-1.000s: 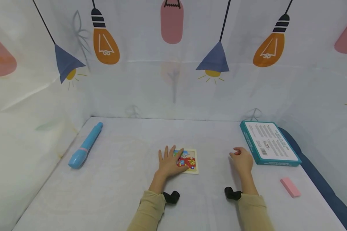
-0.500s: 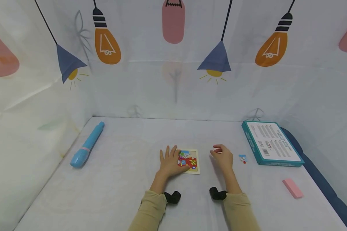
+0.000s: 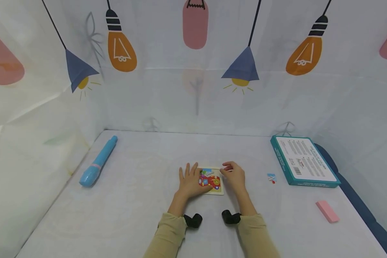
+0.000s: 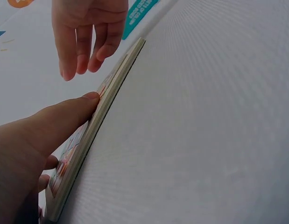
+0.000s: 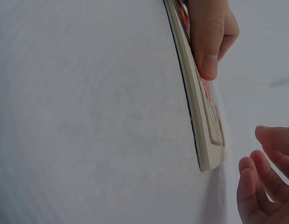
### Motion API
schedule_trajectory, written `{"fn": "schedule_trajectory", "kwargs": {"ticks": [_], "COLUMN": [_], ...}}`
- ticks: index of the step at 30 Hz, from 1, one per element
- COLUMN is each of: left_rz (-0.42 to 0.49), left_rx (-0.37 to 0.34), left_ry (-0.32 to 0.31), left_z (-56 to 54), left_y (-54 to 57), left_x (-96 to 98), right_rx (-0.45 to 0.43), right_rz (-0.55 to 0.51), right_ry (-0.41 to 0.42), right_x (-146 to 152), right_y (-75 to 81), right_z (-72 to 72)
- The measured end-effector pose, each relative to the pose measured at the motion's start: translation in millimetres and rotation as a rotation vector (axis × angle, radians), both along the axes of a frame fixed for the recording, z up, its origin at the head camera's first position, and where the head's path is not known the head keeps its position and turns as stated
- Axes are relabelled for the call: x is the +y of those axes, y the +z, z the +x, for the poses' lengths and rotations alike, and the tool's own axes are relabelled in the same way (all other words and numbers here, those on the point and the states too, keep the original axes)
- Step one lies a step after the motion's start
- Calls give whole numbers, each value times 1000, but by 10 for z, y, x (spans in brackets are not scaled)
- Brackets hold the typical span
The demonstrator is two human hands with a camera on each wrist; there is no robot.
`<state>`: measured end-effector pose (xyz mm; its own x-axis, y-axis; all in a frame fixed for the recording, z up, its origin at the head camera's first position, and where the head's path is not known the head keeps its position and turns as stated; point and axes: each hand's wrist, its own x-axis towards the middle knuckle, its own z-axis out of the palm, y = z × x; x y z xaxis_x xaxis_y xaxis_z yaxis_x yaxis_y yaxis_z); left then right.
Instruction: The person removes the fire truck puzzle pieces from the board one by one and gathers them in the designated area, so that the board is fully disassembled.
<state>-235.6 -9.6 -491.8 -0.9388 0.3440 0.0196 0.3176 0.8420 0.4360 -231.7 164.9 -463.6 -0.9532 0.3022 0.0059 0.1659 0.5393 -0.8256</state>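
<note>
A small picture puzzle in a pale wooden frame lies flat on the table, showing a red vehicle. My left hand rests on its left part with spread fingers, the thumb lying across the picture. Beside the puzzle's upper right corner, my right hand hovers. Its loosely curled fingers have nothing between them in the right wrist view. A small blue, white and red picture piece lies alone on the table, right of that hand. The left hand hides part of the picture.
A teal box with a white printed label lies at the back right. Nearer on that side is a pink block. A blue pen-shaped device lies at the far left. A printed curtain hangs behind the table.
My right hand has moved left from beside the teal box to the puzzle's right edge, uncovering the small picture piece on the table. The left hand stays on the puzzle.
</note>
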Motion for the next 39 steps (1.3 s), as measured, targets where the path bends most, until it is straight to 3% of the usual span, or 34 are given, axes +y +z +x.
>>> {"fn": "schedule_trajectory", "kwargs": {"ticks": [5,11,15,26,39], "left_rz": [11,15,9,-3,-11], "left_rx": [-2,3,17,16,-7], "left_ry": [2,-2,-2,-5,2], "left_z": [5,7,-3,-4,-2], "left_y": [10,15,16,3,11], "left_x": [-2,-4,-1,-2,-2], "right_rx": [-18,-80,-92,-154,-76], "right_rz": [40,234,306,222,-49], "right_ry": [74,208,237,238,176], "right_x": [-102,-180,-223,-260,-218], "right_y": [-6,1,17,-4,-6], "right_z": [-14,-32,-41,-96,-70]}}
